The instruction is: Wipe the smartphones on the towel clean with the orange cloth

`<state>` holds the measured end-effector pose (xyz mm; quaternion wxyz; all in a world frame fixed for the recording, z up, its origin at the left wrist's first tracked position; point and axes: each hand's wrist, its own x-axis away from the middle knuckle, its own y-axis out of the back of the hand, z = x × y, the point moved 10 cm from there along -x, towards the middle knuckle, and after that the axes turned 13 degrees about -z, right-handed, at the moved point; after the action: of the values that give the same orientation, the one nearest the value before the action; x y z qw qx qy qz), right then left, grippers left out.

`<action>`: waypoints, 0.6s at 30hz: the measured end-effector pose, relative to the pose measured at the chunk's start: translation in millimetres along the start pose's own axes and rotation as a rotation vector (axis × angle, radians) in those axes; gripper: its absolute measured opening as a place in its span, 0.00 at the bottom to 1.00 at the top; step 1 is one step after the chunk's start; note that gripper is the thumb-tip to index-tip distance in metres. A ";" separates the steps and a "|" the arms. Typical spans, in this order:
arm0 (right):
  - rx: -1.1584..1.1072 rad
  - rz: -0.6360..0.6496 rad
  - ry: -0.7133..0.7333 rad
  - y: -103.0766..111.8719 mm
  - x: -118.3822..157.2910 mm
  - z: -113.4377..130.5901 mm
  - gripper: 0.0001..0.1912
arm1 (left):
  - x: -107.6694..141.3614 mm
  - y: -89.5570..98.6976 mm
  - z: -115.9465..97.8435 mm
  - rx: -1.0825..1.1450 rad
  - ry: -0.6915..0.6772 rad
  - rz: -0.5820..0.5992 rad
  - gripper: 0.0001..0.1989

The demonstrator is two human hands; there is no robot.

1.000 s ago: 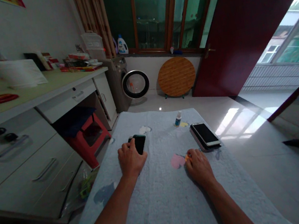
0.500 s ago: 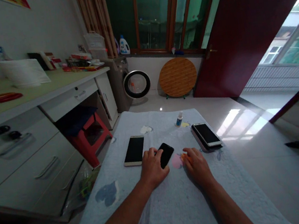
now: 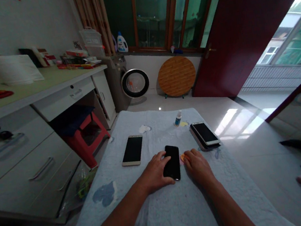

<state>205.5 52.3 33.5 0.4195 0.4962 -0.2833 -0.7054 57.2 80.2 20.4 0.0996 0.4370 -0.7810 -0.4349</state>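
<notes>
A black smartphone lies face up near the middle of the cloth-covered table. My left hand grips it along its left side, fingers on the upper edge area and thumb by the lower corner. Just right of the phone, my right hand is closed over a small orange cloth, which mostly hides under the fingers. To the left lies a larger gold-framed smartphone, screen dark. On the right, a white smartphone rests on top of another dark device. A small spray bottle stands upright towards the far edge.
Left of the table is a desk with drawers, and a red stool stands partly under it. Behind are a washing machine with its round door open and a round wooden tabletop leaning on the wall.
The black phone has turned from a slant to nearly straight, and my left hand's fingers have shifted to its left edge. My right hand has closed more over the orange cloth.
</notes>
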 end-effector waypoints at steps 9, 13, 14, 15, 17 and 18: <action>-0.414 -0.022 0.080 7.9 2.5 39.2 0.08 | -1.7 4.6 -5.8 -0.187 -0.040 -0.158 0.36; -0.363 0.095 0.144 -5.4 11.0 55.6 0.09 | -3.3 11.0 -3.0 -0.280 -0.006 -0.214 0.32; -0.337 0.102 0.153 -7.4 12.4 56.6 0.09 | -3.5 11.2 -2.2 -0.283 -0.005 -0.213 0.32; -0.315 0.099 0.157 -8.6 13.3 56.6 0.09 | -3.5 11.0 -1.7 -0.278 -0.008 -0.209 0.32; -0.292 0.086 0.154 -10.3 13.8 55.4 0.08 | -3.2 10.0 -0.8 -0.253 -0.022 -0.200 0.32; -0.289 0.078 0.151 -11.1 13.3 54.6 0.08 | -2.9 9.3 -0.3 -0.237 -0.029 -0.194 0.31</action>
<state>148.8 45.2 37.2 0.5337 0.4709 -0.1659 -0.6826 53.6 84.5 28.4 0.0969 0.4892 -0.6798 -0.5377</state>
